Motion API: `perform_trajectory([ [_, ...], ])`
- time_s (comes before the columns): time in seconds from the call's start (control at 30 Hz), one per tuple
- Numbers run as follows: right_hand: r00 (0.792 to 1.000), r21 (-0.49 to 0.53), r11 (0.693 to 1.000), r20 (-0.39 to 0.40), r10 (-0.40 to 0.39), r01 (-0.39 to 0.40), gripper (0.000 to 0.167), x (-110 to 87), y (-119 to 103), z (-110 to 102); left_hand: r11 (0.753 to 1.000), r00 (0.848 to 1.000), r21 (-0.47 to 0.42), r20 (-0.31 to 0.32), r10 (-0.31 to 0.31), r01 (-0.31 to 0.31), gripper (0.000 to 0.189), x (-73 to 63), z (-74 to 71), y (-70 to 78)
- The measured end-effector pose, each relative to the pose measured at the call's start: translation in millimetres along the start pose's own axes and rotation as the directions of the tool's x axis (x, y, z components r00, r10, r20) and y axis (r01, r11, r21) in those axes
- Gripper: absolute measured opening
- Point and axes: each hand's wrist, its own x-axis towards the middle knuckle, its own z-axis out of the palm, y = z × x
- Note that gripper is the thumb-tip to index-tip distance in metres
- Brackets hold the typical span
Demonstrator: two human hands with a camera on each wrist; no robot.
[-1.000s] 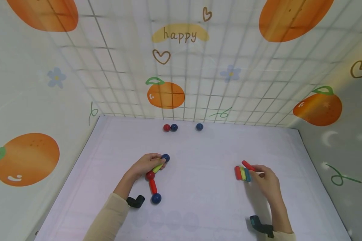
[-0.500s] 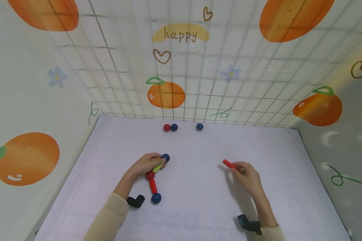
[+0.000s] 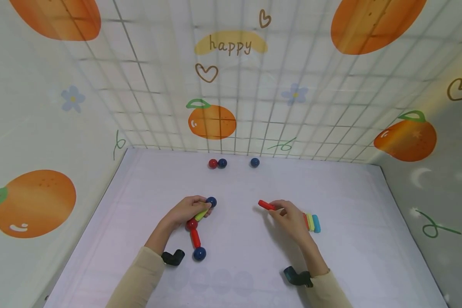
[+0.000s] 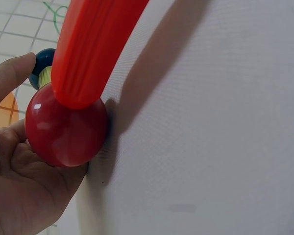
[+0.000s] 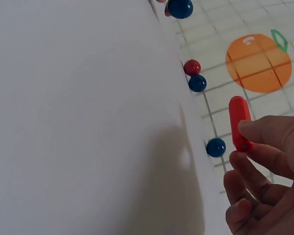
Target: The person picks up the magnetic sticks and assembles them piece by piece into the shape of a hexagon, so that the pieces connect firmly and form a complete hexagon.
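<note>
My left hand (image 3: 190, 210) pinches a joined chain near its far end, at a blue ball (image 3: 211, 201) and a yellow-green rod (image 3: 201, 214). From there the chain runs through a red ball (image 4: 66, 126) and a red rod (image 3: 195, 238) to another blue ball (image 3: 199, 253) close to me. Between thumb and fingers, my right hand (image 3: 291, 217) pinches a loose red rod (image 5: 239, 122), its free end pointing left toward the chain. In the right wrist view, the rod's near end shows a small dark spot.
Behind the right hand lie several rods side by side, among them a yellow rod (image 3: 310, 222) and a blue rod (image 3: 316, 223). Along the table's back edge sit a red ball (image 3: 213, 163) touching a blue ball (image 3: 222, 163), and a separate blue ball (image 3: 255, 162).
My right hand has carried the red rod leftward from beside the row of rods toward the middle of the table. The left hand and the chain have stayed in place.
</note>
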Motion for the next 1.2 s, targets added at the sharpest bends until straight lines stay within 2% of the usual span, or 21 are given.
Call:
perform_trajectory([
  [0.2,0.997,0.066,0.997,0.056,-0.045,0.042,0.026,13.2,-12,16,1.000,1.000,-0.005,0.015,0.023,-0.023,0.041,-1.5,-1.0,1.6],
  [0.73,0.978,0.077,0.983,0.118,-0.175,0.166,0.025,28.8,-38,56,1.000,1.000,0.010,0.021,0.007,-0.007,0.041,-1.8,-1.0,3.0],
  [1.2,0.970,0.071,0.987,0.187,-0.153,0.143,0.025,42.8,-41,85,1.000,1.000,0.015,0.014,0.001,-0.001,0.043,-2.8,-1.5,3.8],
])
